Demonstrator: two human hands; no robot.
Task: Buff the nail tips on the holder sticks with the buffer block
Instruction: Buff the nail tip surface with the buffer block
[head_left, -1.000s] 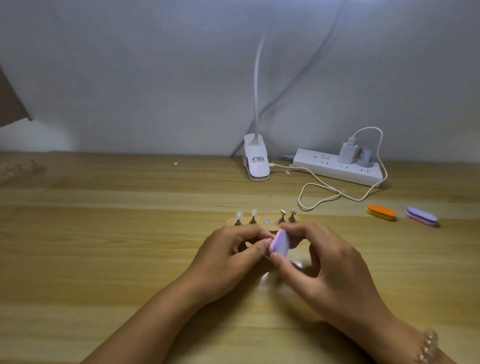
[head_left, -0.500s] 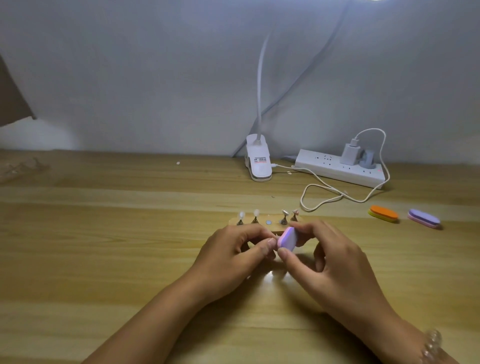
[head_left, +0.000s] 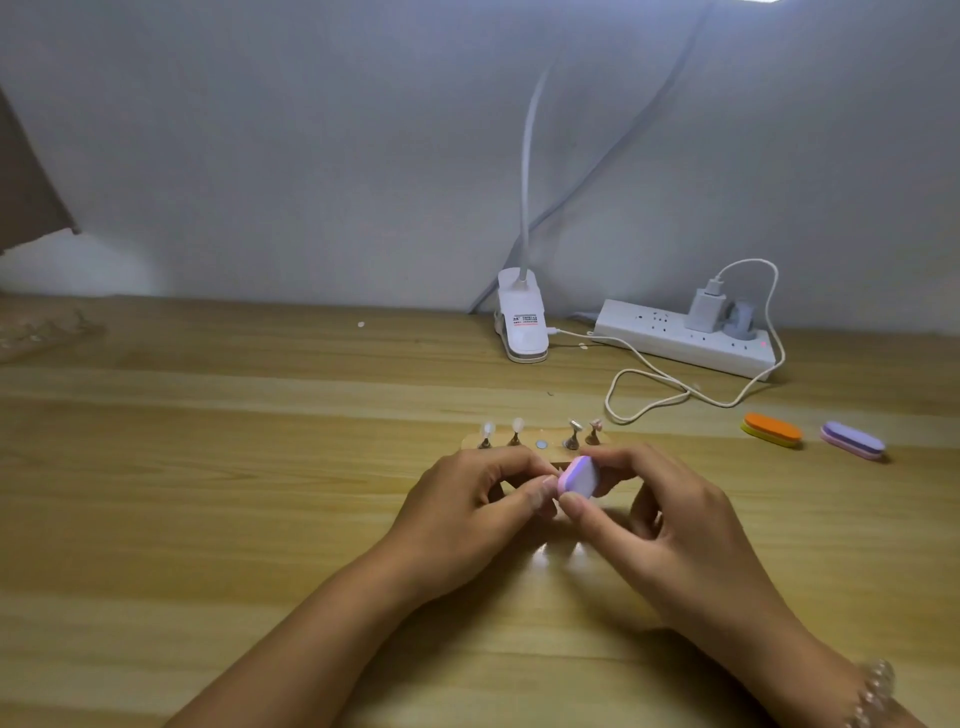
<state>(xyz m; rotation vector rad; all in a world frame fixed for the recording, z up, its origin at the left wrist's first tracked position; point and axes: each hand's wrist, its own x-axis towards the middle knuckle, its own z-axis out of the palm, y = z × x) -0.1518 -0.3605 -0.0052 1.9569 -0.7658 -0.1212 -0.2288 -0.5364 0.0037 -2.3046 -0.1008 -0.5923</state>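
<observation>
Watching remotely, I see the right hand (head_left: 670, 525) pinching the buffer block (head_left: 577, 477) between thumb and forefinger, just in front of the wooden base (head_left: 470, 441). The block's broad lilac face is turned toward the left hand (head_left: 467, 509); its long axis is foreshortened, so I cannot tell it. The left fingers curl, thumb meeting forefinger beside the block; what they pinch is hidden. Four holder sticks (head_left: 573, 439) stand upright in the base, two on each side of a bare round socket (head_left: 542, 445).

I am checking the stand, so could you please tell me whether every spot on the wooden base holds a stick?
No, the middle spot on the wooden base is bare, with two sticks on each side.
</observation>
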